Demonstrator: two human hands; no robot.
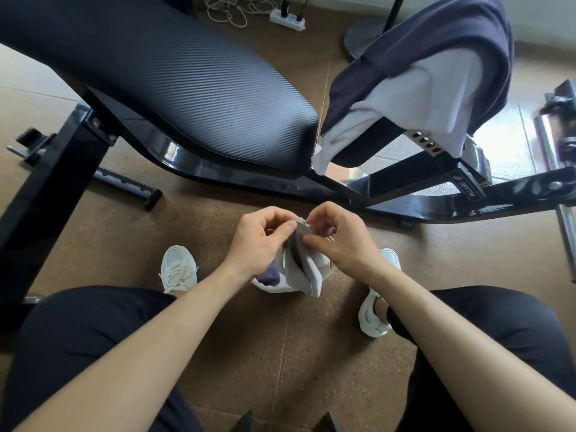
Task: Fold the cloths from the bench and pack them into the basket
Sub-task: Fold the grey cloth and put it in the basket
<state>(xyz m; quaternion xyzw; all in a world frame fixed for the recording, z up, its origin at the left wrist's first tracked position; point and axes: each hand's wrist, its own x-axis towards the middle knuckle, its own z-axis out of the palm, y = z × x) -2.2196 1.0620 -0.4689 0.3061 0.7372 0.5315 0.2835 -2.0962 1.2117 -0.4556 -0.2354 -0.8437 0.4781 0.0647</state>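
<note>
The counter's right end carries a dark cloth and a white cloth, well apart from both grips. The basket sits on the floor between the feet. Just above it, left grip and right grip both pinch the top of a grey cloth, its long axis hanging down toward the basket.
</note>
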